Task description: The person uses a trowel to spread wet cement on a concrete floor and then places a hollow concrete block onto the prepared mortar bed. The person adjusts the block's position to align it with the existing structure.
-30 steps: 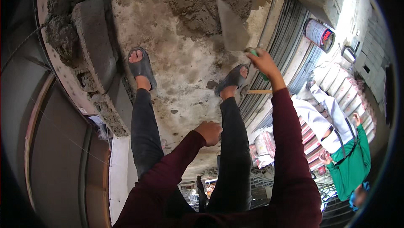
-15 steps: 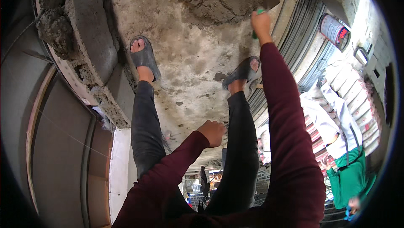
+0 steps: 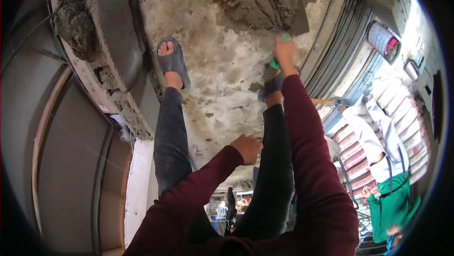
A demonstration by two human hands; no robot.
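Observation:
My right hand [image 3: 284,57] is wrapped round the green handle of a trowel. Its flat grey blade [image 3: 301,17] stands at the right side of a heap of wet grey mortar [image 3: 250,0] on the concrete floor. Whether the blade's far edge cuts into the mortar I cannot tell. My left hand [image 3: 247,149] is closed in a loose fist beside my right knee, with nothing seen in it. My feet, in dark slides, stand apart on the floor, short of the heap; my right forearm partly hides the right one.
Concrete blocks [image 3: 116,34] with rough mortar line the left. On the right lie a bundle of long thin rods [image 3: 338,34], a tin can [image 3: 382,41] and stacked bags [image 3: 395,109]. A person in a green top [image 3: 395,208] is at the lower right.
My right hand has come slightly nearer and to the left with the trowel, and more of its blade shows at the mortar's right side. The whole view has shifted a little; my left fist stays closed.

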